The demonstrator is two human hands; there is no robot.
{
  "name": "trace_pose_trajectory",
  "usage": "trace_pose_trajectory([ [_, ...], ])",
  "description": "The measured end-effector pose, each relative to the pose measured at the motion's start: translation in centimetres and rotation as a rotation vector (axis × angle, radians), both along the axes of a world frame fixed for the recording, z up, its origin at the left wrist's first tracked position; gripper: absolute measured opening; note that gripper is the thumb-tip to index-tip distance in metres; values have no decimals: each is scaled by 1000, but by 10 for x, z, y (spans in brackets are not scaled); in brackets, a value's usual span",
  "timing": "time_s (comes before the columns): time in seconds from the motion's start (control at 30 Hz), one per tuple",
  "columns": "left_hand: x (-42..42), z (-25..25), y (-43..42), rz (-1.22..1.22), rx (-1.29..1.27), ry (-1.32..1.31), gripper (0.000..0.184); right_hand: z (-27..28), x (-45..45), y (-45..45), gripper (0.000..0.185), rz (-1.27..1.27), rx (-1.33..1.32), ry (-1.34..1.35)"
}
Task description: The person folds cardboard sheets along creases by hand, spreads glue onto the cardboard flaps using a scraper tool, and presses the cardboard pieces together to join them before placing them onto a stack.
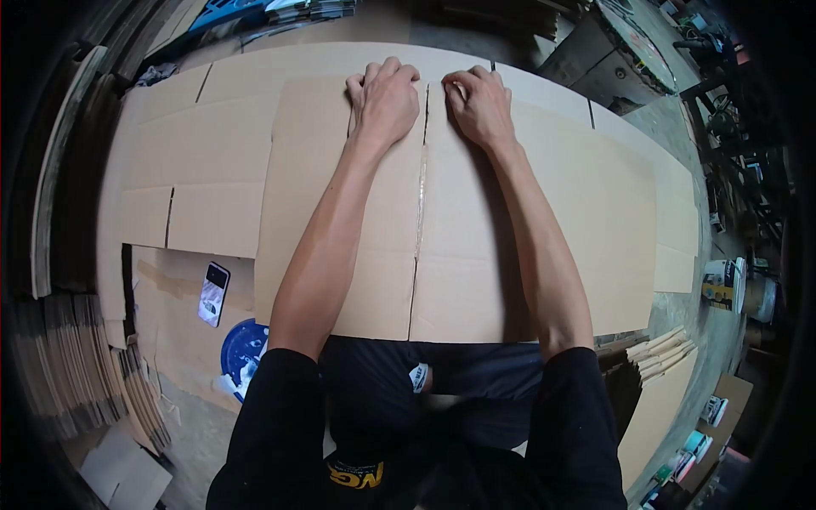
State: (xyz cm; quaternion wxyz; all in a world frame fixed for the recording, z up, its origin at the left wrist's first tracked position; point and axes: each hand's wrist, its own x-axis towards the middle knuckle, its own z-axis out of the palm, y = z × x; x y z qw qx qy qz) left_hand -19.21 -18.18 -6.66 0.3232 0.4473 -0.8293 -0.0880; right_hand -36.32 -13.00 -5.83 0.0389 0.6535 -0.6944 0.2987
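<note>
A folded cardboard sheet [586, 229] lies flat in front of me, its dark centre seam running from the far edge to the near edge. Left of the seam, near the far edge, my left hand [389, 100] rests on the board with its fingers curled. My right hand [481, 104] is just right of the seam at the same far edge, its fingers bent and the thumb near the index finger. Whether either hand pinches the cardboard edge is hidden. Under this sheet spreads a larger cardboard piece [191, 140] with slots cut in it.
A phone [213, 294] and a blue round lid [245, 350] lie at the left. Stacked cardboard stands at the lower left [64, 365] and lower right [659, 374]. A grey drum-like container [608, 59] is at the back right.
</note>
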Motion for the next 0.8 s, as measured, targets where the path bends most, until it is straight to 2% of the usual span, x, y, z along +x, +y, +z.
trace_pose_trajectory([
  [0.17, -2, 0, -1, -3, -25, -24, 25, -6, -2, 0, 19, 38, 34, -33],
  [0.27, -2, -2, -1, -2, -42, -22, 25, 7, 13, 15, 26, 44, -282, 150],
  [0.33, -3, -3, -3, -5, -47, -8, 25, 15, 28, 35, 26, 3, -133, 35],
  [0.43, -2, -3, -6, 9, -32, 2, 25, 36, 40, 61, 29, 69, 404, -245],
  [0.57, -3, -4, -3, 17, -11, 7, 26, 52, 38, 57, 40, 39, 606, -174],
  [0.7, -3, 0, 0, 6, 3, 3, 30, 54, 37, 42, 41, 7, 672, -134],
  [0.77, -3, 0, 0, 4, 0, 12, 31, 53, 28, 35, 40, 135, 788, -332],
  [0.8, -3, 1, 0, 9, 11, 11, 31, 57, 30, 35, 39, 178, 793, -303],
])
